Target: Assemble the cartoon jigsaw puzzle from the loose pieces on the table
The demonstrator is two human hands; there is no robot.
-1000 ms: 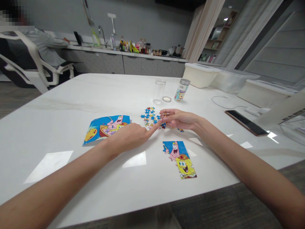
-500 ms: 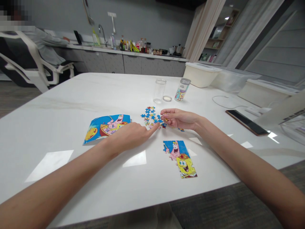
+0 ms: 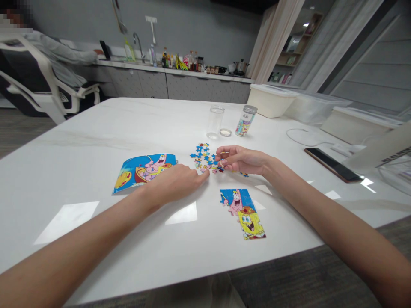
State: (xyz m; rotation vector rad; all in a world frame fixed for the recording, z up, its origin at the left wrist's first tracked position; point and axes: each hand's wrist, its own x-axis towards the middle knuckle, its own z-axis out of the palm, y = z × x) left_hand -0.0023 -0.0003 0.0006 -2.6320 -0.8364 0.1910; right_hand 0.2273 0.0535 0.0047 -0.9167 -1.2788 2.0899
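My right hand [image 3: 241, 160] is closed in a pinch on a small puzzle piece [image 3: 221, 164], just over the right side of a loose pile of puzzle pieces [image 3: 202, 149]. At the pile's near edge is my left hand [image 3: 184, 182], its index finger stretched out onto the pieces and its other fingers mostly hidden behind the back of the hand. Closer to me lies a partly joined puzzle [image 3: 248, 214] showing a pink starfish and a yellow sponge character. A picture sheet [image 3: 141, 171] with the same characters lies beside my left wrist.
Behind the pile stand an open clear jar [image 3: 215, 122], its ring-shaped lid [image 3: 225, 132] and a printed canister [image 3: 246, 121]. A phone [image 3: 332, 164], cable and storage boxes [image 3: 272, 100] occupy the right side. A person in a grey sleeve [image 3: 64, 55] sits at the far left.
My left index finger has drawn back slightly to the left along the pile's near edge. The right-hand fingers have shifted a little around the piece. The seated person's arm has moved slightly right.
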